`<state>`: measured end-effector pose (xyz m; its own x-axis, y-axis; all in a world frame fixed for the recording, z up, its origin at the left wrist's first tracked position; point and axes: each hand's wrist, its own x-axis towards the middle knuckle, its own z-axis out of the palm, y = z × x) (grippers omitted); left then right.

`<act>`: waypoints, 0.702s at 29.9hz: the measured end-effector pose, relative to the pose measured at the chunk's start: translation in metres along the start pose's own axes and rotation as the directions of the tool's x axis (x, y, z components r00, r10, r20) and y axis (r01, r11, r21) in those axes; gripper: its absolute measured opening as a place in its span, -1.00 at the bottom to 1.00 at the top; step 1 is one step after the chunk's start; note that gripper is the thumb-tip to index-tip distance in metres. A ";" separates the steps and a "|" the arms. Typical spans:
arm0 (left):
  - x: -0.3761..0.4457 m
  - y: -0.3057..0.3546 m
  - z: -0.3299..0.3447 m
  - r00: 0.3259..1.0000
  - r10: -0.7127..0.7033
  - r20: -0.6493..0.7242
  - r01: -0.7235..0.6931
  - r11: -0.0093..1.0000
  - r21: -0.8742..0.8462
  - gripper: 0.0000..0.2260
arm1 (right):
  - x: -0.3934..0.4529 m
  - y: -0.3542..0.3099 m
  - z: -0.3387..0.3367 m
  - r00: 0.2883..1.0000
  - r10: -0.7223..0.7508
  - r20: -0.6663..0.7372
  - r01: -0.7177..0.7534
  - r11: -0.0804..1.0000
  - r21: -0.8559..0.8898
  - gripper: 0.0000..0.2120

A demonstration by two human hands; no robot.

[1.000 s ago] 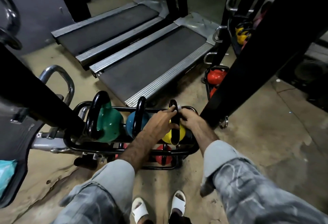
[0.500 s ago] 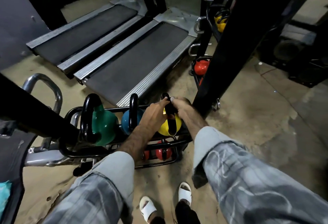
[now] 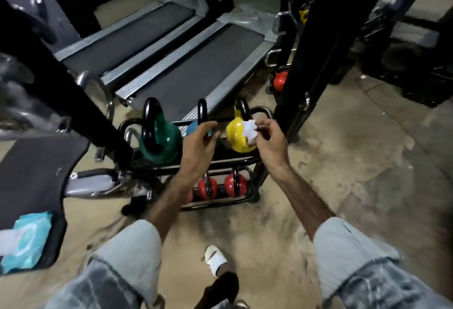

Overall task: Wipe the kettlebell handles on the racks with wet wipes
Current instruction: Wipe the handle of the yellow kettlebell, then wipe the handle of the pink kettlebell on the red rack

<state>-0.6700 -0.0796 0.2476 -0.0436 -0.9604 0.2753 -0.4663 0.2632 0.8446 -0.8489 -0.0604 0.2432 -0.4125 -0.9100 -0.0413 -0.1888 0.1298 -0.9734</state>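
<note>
Crumpled white wet wipe (image 3: 249, 132) pinched at fingertips of right hand (image 3: 269, 145); fingers curled round it. Left hand (image 3: 199, 143) raised beside it, fingers loosely curled, holding nothing visible; thumb and forefinger apart.

Key relation: blue kettlebell with black loop handle (image 3: 202, 115) directly beyond left hand, at 12 o'clock from it, at 10 o'clock from wipe. Handle loop upright, seen edge-on, long axis vertical. Left hand nearer; wipe hand must cross toward 9–10 o'clock to reach it. Blue body mostly hidden behind left hand.

Yellow kettlebell with black handle (image 3: 237, 137) just behind wipe, touching or nearly so; cannot tell which. Its handle rises at 12 o'clock from wipe. Green kettlebell with black handle (image 3: 158, 143) farther toward 9 o'clock, same upper tier of black tubular steel rack (image 3: 245, 159). Small red kettlebells (image 3: 231, 185) on lower tier, 6 o'clock from yellow one.

Pale blue pack of wet wipes (image 3: 25, 237) on black padded bench at 8 o'clock, well apart from both hands.

Versus half a second earlier: both hands off yellow handle, drawn back toward body; wipe now free in right fingertips. Judgement: yellow handle done, wipe being regathered, blue handle probably next.
</note>
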 end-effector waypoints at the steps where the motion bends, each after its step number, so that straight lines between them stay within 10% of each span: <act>1: -0.021 -0.006 -0.013 1.000 -0.025 -0.014 0.025 1.000 -0.018 -0.80 | -0.014 0.007 0.006 0.999 0.035 0.037 -0.037 0.998 0.053 -0.67; 8: -0.124 -0.096 -0.065 0.938 -0.335 0.083 0.333 0.942 0.040 -0.81 | -0.117 0.073 0.062 0.912 0.260 0.318 -0.381 0.825 0.418 -0.85; 13: -0.135 -0.162 -0.072 0.889 -0.417 0.187 0.369 0.896 0.245 -0.81 | -0.134 0.127 0.115 0.836 0.443 0.323 -0.518 0.832 0.199 -0.75; 21: -0.106 -0.354 -0.021 0.871 -0.381 0.312 0.254 0.890 0.379 -0.72 | -0.073 0.294 0.268 0.915 0.343 0.211 -0.340 0.939 -0.054 -0.91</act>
<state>-0.4818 -0.0688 -0.0713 -0.1358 -0.9648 -0.2252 -0.7606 -0.0441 0.6477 -0.6357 -0.0616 -0.1004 -0.2542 -0.8715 -0.4193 -0.0850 0.4520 -0.8880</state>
